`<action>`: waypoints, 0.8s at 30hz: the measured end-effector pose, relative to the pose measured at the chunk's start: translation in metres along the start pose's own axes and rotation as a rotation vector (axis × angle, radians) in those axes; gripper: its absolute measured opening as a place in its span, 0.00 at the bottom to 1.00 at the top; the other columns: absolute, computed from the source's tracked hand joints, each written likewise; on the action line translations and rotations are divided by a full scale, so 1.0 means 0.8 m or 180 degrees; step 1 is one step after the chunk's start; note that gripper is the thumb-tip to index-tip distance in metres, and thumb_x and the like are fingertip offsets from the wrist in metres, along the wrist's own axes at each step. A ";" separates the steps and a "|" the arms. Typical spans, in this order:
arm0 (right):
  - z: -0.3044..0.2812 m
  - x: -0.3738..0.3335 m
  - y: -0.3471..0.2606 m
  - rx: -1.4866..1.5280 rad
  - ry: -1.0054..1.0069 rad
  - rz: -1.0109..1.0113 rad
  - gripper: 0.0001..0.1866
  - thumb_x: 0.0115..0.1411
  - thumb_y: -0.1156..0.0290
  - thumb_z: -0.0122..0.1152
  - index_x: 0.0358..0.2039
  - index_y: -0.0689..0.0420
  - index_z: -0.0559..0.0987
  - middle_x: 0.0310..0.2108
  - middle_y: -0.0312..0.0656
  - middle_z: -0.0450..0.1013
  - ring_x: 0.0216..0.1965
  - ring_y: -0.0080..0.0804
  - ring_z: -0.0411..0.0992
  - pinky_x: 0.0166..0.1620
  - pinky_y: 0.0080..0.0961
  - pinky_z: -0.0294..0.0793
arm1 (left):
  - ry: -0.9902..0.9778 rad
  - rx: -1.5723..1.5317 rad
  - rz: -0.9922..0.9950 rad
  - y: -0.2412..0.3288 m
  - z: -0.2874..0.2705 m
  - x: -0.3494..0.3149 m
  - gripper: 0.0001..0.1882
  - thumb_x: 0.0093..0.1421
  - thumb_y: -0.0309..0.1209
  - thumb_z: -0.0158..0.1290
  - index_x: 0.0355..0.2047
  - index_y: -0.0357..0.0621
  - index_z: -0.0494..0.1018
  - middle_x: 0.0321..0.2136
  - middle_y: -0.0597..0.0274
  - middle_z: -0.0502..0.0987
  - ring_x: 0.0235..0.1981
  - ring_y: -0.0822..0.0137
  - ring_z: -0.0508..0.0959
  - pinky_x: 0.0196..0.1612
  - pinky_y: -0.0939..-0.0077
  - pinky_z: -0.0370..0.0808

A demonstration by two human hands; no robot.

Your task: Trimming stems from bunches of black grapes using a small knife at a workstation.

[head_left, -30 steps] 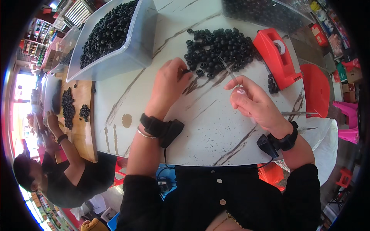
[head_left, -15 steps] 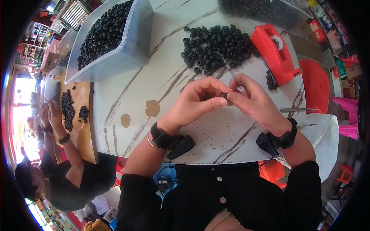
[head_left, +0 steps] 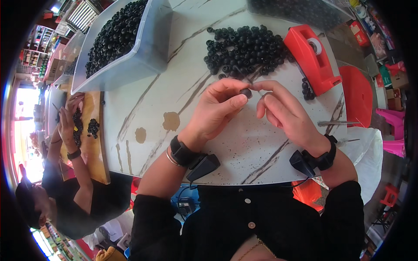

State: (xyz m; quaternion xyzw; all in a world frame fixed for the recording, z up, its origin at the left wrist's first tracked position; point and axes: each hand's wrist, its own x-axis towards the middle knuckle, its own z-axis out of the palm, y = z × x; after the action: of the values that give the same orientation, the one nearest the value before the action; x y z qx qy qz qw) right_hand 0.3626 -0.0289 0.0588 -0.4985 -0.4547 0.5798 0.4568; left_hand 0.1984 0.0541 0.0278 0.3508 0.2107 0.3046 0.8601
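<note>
My left hand (head_left: 213, 111) pinches a small round black bead-like piece (head_left: 246, 93) between thumb and fingertips, above the table. Close beside it, my right hand (head_left: 285, 111) has its fingers curled round a thin tool (head_left: 261, 93); most of it is hidden by the fingers, and its kind cannot be made out. Just beyond both hands lies a loose pile of the same black pieces (head_left: 248, 48), some showing a hole.
A clear plastic bin (head_left: 152, 48) heaped with black pieces stands at the far left. A red tape dispenser (head_left: 311, 61) stands right of the pile, near a few stray pieces (head_left: 307, 89). Pointed metal tools (head_left: 337, 123) lie at the right edge. A co-worker's hands (head_left: 67, 122) are at a wooden board (head_left: 101, 152).
The fingers of my right hand have drawn slightly away from the piece and the thin tool's angle has changed. My left hand has turned, so the black piece shows more. The co-worker's hands moved.
</note>
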 end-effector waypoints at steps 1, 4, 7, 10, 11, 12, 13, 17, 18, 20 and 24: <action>0.000 -0.001 0.000 -0.0260 -0.0020 -0.0132 0.16 0.63 0.68 0.36 0.49 0.59 0.63 0.25 0.33 0.65 0.19 0.10 0.54 0.23 0.07 0.54 | -0.0001 -0.0002 -0.0002 -0.001 -0.002 0.000 0.08 0.54 0.21 0.52 0.34 0.44 0.70 0.27 0.68 0.73 0.18 0.84 0.60 0.19 0.90 0.56; 0.002 -0.003 -0.001 -0.0685 -0.0037 -0.0368 0.16 0.62 0.69 0.39 0.49 0.59 0.62 0.26 0.34 0.66 0.22 0.12 0.57 0.26 0.08 0.57 | 0.0028 0.0200 -0.0035 -0.004 -0.009 0.002 0.07 0.53 0.21 0.52 0.32 0.45 0.70 0.27 0.69 0.73 0.20 0.83 0.63 0.21 0.90 0.57; 0.003 -0.003 -0.002 -0.0943 -0.0029 -0.0544 0.16 0.61 0.71 0.42 0.49 0.60 0.62 0.27 0.35 0.67 0.25 0.14 0.62 0.29 0.11 0.60 | -0.0117 0.0232 0.0139 -0.006 -0.009 0.003 0.06 0.53 0.21 0.52 0.31 0.45 0.69 0.29 0.67 0.74 0.25 0.81 0.69 0.27 0.89 0.64; 0.003 -0.003 -0.001 -0.1015 -0.0043 -0.0618 0.16 0.60 0.72 0.43 0.49 0.60 0.62 0.27 0.36 0.67 0.28 0.17 0.65 0.32 0.13 0.62 | -0.0180 0.0198 0.0276 -0.004 -0.004 0.002 0.06 0.53 0.20 0.52 0.30 0.44 0.68 0.30 0.63 0.75 0.30 0.75 0.74 0.35 0.85 0.70; 0.003 -0.003 -0.001 -0.0995 -0.0065 -0.0626 0.16 0.60 0.73 0.44 0.49 0.61 0.63 0.27 0.36 0.68 0.29 0.18 0.66 0.33 0.14 0.63 | -0.0225 0.0175 0.0309 -0.006 -0.006 0.002 0.06 0.53 0.20 0.51 0.30 0.43 0.68 0.30 0.62 0.75 0.32 0.73 0.74 0.37 0.82 0.71; 0.004 -0.004 -0.001 -0.0994 -0.0066 -0.0626 0.16 0.60 0.73 0.44 0.49 0.61 0.63 0.27 0.36 0.68 0.29 0.18 0.66 0.33 0.14 0.63 | -0.0270 0.0151 0.0342 -0.008 -0.007 0.003 0.06 0.53 0.19 0.51 0.30 0.42 0.67 0.30 0.61 0.75 0.33 0.71 0.75 0.39 0.79 0.71; 0.005 -0.004 -0.001 -0.0969 -0.0054 -0.0661 0.16 0.59 0.73 0.44 0.49 0.61 0.63 0.27 0.36 0.67 0.29 0.18 0.66 0.33 0.15 0.63 | -0.0270 0.0150 0.0339 -0.008 -0.009 0.003 0.06 0.53 0.19 0.51 0.30 0.42 0.67 0.30 0.61 0.75 0.33 0.71 0.75 0.39 0.79 0.71; 0.003 -0.004 -0.003 -0.0956 -0.0100 -0.0603 0.15 0.59 0.74 0.45 0.48 0.61 0.63 0.28 0.36 0.67 0.30 0.18 0.66 0.34 0.15 0.63 | -0.0389 0.0132 0.0362 -0.009 -0.011 0.004 0.06 0.53 0.18 0.50 0.30 0.42 0.68 0.30 0.60 0.75 0.34 0.70 0.75 0.40 0.78 0.72; 0.003 -0.003 -0.002 -0.0956 -0.0099 -0.0604 0.15 0.59 0.74 0.45 0.48 0.61 0.63 0.28 0.36 0.67 0.30 0.18 0.66 0.34 0.15 0.63 | -0.0395 0.0145 0.0393 -0.009 -0.011 0.004 0.06 0.53 0.18 0.50 0.30 0.42 0.68 0.30 0.60 0.75 0.34 0.71 0.75 0.39 0.79 0.72; 0.004 -0.002 0.003 -0.0806 -0.0069 -0.0768 0.14 0.60 0.75 0.45 0.47 0.61 0.63 0.30 0.36 0.67 0.29 0.18 0.66 0.34 0.15 0.63 | -0.0372 0.0188 0.0348 -0.009 -0.011 0.004 0.06 0.53 0.18 0.50 0.30 0.42 0.68 0.30 0.60 0.75 0.34 0.71 0.75 0.39 0.79 0.71; 0.002 -0.003 0.002 -0.0717 -0.0161 -0.0687 0.13 0.60 0.75 0.45 0.46 0.61 0.63 0.31 0.35 0.65 0.29 0.17 0.64 0.34 0.15 0.63 | -0.0360 0.0064 0.0135 -0.003 -0.007 0.001 0.05 0.53 0.19 0.51 0.28 0.41 0.68 0.31 0.60 0.76 0.34 0.73 0.75 0.39 0.81 0.71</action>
State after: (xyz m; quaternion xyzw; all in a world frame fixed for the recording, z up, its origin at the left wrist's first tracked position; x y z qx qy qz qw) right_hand 0.3612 -0.0316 0.0575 -0.4801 -0.5791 0.4850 0.4460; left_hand 0.1967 0.0564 0.0222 0.3805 0.1574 0.3003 0.8604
